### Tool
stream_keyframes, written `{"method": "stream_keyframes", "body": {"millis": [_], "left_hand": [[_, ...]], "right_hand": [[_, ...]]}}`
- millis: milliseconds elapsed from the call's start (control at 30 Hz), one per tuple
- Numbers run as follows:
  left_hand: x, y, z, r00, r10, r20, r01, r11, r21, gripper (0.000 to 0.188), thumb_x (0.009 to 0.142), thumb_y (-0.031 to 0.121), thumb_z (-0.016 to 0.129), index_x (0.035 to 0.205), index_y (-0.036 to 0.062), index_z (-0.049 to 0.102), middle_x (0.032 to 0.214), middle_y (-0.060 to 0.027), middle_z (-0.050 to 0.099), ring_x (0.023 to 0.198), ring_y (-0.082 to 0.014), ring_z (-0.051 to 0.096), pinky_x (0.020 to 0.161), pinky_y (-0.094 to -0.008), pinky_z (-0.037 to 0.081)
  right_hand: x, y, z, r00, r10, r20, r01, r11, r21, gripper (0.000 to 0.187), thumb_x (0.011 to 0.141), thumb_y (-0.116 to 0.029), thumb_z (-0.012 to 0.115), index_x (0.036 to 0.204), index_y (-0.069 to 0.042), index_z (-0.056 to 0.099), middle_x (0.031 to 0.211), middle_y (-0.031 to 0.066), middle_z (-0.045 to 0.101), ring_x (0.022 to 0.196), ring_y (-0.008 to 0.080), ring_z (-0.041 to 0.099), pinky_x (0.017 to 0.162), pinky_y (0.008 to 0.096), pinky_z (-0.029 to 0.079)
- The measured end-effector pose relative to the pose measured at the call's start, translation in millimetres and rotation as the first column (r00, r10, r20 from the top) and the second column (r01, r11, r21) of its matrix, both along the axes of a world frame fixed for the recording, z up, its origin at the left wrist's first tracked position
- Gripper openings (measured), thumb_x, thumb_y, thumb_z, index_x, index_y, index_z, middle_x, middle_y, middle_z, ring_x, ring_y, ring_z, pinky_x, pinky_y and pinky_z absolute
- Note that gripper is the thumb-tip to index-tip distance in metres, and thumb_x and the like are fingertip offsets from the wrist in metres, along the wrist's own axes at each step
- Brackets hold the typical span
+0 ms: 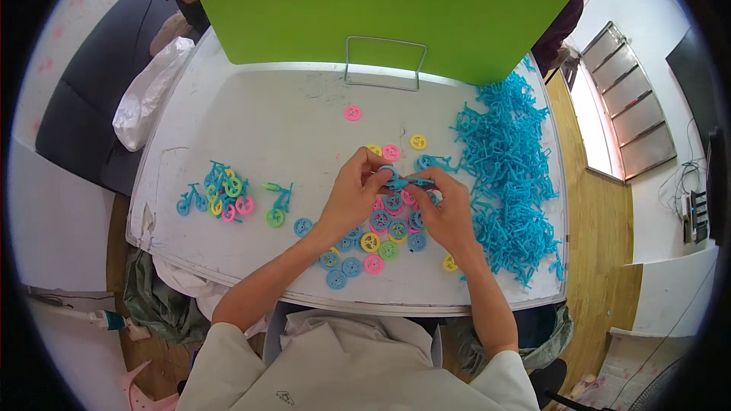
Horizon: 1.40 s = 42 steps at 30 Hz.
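Left hand (pixel 353 189), right hand (pixel 448 211), curled close together, apparently pinching blue parts (pixel 397 183)

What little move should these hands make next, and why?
Perhaps press the round blue plastic wheel in the left hand onto the thin blue plastic frame in the right hand: the pieces meet between the hands, and the blue plastic frames lying at left already carry round coloured wheels. Whether it is already seated is hidden.

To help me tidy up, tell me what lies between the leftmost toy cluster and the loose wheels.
In the head view: one blue piece with a green wheel.
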State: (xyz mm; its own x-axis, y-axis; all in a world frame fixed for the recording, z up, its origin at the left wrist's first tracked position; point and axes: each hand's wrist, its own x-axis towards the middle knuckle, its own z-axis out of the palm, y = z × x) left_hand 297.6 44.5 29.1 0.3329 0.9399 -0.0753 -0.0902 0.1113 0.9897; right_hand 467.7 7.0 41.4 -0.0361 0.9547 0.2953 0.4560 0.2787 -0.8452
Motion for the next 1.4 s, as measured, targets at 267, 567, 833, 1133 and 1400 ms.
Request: {"method": "stream_keyframes", "body": {"millis": [267,567,833,1133,1400], "left_hand": [[6,-5,-9,0.985,0.152,-0.086,-0.129,0.964,0.231,0.006,0.092,-0.007,0.048,0.096,-0.0034,0.05,0.086,-0.0121,0.065,0.08,-0.0155,0.065,0.073,-0.0285,0.053],[8,-7,1,0.985,0.166,-0.034,-0.153,0.958,0.242,0.018,0.09,-0.009,0.048,0.102,-0.0049,0.061,0.086,-0.0112,0.068,0.08,-0.0147,0.066,0.072,-0.0283,0.054],[11,-13,4,0.99,0.136,-0.026,-0.124,0.956,0.267,0.024,0.091,-0.005,0.052,0.109,-0.0001,0.066,0.086,-0.0098,0.068,0.078,-0.0123,0.065,0.07,-0.0269,0.054],[12,-20,2,0.984,0.168,-0.053,-0.139,0.925,0.355,0.026,0.092,-0.004,0.053,0.114,0.0022,0.065,0.092,-0.0081,0.068,0.081,-0.0105,0.063,0.067,-0.0244,0.049],[11,-27,15,0.939,0.189,-0.287,-0.059,0.912,0.406,0.024,0.094,-0.001,0.053,0.115,0.0024,0.064,0.101,-0.0086,0.068,0.082,-0.0092,0.063,0.071,-0.0243,0.052]], "right_hand": [[3,-1,-3,0.997,0.031,-0.069,-0.043,0.982,-0.184,0.004,0.087,-0.001,0.065,0.087,0.002,0.062,0.082,0.0065,0.068,0.077,0.0107,0.065,0.067,0.0244,0.051],[0,1,-3,0.906,-0.039,-0.421,-0.09,0.955,-0.282,0.009,0.087,-0.003,0.065,0.093,0.003,0.062,0.083,0.0085,0.069,0.079,0.0106,0.066,0.066,0.0224,0.051],[10,3,3,0.953,-0.065,-0.296,-0.01,0.969,-0.245,0.015,0.085,-0.009,0.07,0.089,0.005,0.065,0.079,0.0094,0.07,0.071,0.0105,0.066,0.061,0.0227,0.05],[12,3,-8,0.694,-0.201,-0.691,-0.204,0.866,-0.457,0.02,0.09,-0.019,0.067,0.089,0.001,0.066,0.081,0.01,0.07,0.071,0.0121,0.066,0.067,0.0244,0.052],[-3,1,-13,0.645,-0.282,-0.711,-0.119,0.881,-0.458,0.018,0.091,-0.018,0.067,0.087,-0.001,0.065,0.08,0.0077,0.069,0.071,0.011,0.066,0.065,0.0236,0.051]]}}
